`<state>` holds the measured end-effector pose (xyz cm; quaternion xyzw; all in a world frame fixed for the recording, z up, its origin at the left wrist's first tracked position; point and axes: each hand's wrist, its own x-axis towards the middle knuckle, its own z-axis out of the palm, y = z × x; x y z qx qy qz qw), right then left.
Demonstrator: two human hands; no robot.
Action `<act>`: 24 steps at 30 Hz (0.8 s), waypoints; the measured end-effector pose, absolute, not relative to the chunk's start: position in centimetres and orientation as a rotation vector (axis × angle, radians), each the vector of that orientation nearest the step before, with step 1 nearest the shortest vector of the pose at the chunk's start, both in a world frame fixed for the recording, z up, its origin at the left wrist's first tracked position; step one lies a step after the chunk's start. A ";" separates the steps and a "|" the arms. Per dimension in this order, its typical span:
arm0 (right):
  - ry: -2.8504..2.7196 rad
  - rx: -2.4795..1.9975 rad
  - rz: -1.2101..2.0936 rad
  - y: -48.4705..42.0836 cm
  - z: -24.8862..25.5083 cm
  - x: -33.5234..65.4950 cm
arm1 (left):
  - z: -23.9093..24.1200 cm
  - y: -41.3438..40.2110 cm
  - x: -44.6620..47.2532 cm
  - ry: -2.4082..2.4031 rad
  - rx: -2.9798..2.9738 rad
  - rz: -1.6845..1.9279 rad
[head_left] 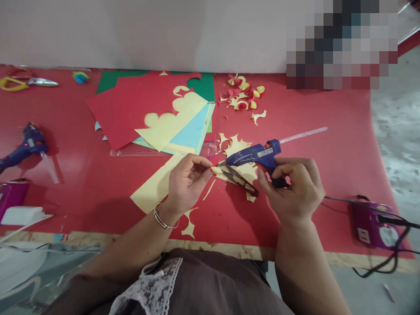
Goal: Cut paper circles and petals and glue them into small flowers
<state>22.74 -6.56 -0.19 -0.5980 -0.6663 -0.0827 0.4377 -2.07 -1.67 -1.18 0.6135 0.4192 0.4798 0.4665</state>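
Note:
My left hand pinches a small folded piece of pale yellow paper between thumb and fingertips. In my right hand is a blue hot glue gun, gripped by its handle, with a clear glue stick jutting from its back. The gun's nozzle points left and comes close to the paper piece; whether they touch I cannot tell. Thread snips with dark handles lie under the gun, on yellow paper scraps.
Coloured paper sheets are stacked behind my left hand. Small red and yellow paper pieces lie at the back. At left are yellow-handled scissors and another glue gun. A purple power box with cables stands at right.

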 end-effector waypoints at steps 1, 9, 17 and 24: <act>-1.655 -1.490 -0.210 -6.6 -0.2 22.7 | -1.3 -1.7 -2.1 1.032 1.492 1.180; -1.646 -1.487 -0.216 -6.5 -0.3 22.7 | -1.8 -1.5 -1.9 0.986 1.348 1.209; -1.595 -1.503 -0.171 -6.4 -0.5 22.9 | -1.3 -1.3 -1.9 0.929 1.289 1.165; -1.260 -1.782 -0.060 -5.6 -1.4 24.1 | -1.6 -1.1 -1.8 0.885 1.004 1.045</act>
